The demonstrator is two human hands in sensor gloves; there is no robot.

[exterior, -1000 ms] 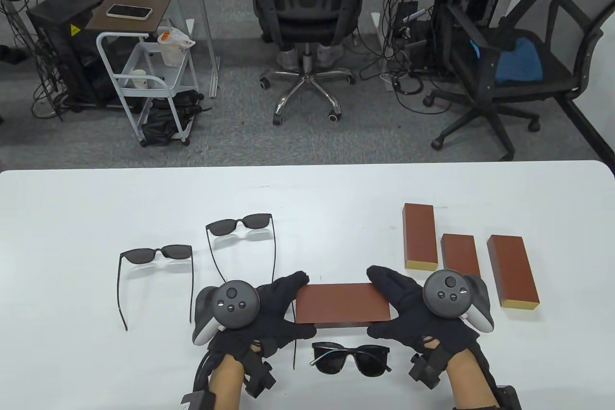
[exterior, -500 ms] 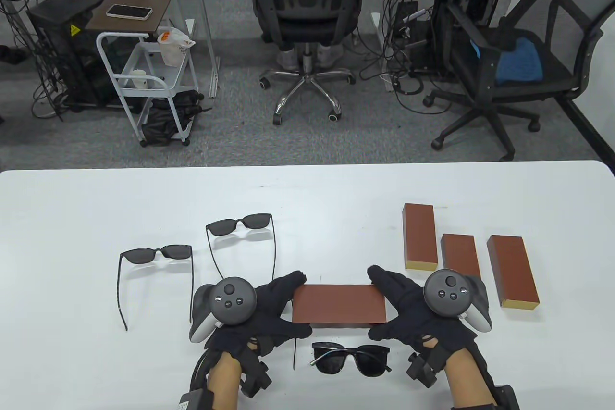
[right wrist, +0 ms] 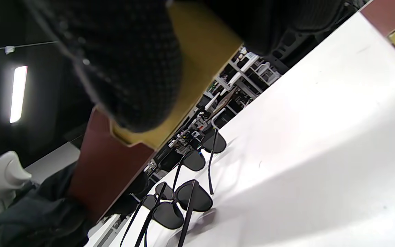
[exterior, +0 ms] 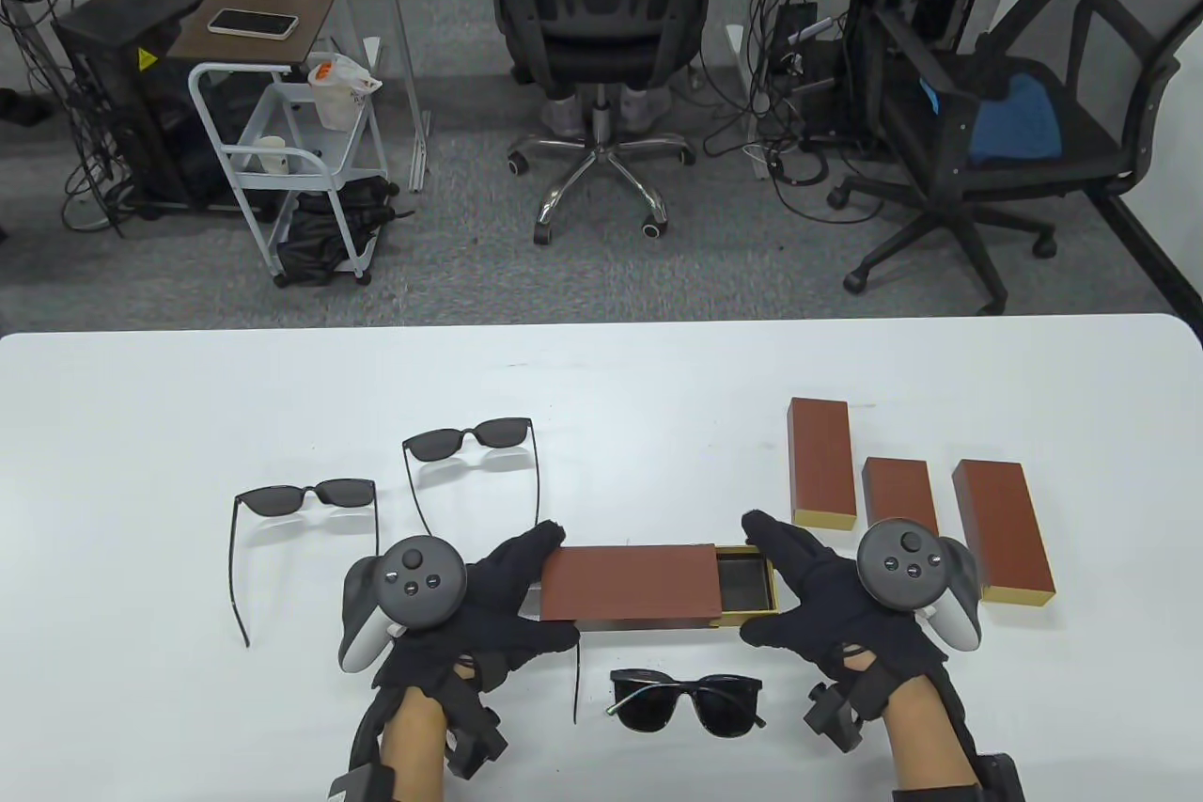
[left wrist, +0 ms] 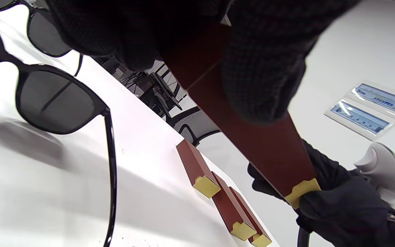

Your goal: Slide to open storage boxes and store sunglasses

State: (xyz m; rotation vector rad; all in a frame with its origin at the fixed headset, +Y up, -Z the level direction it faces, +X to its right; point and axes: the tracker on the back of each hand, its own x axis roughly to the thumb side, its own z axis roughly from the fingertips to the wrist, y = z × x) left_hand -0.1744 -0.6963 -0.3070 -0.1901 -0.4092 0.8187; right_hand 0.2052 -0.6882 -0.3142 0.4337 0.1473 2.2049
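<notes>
Tabletop: half-open box [exterior: 648,584] held between both hands.

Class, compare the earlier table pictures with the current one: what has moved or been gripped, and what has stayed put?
The brown sleeve has slid toward the left hand, and the gold tray now sticks out at the right hand. The hands have drawn apart, each still gripping its end. The three pairs of sunglasses and the three closed boxes have not moved.
</notes>
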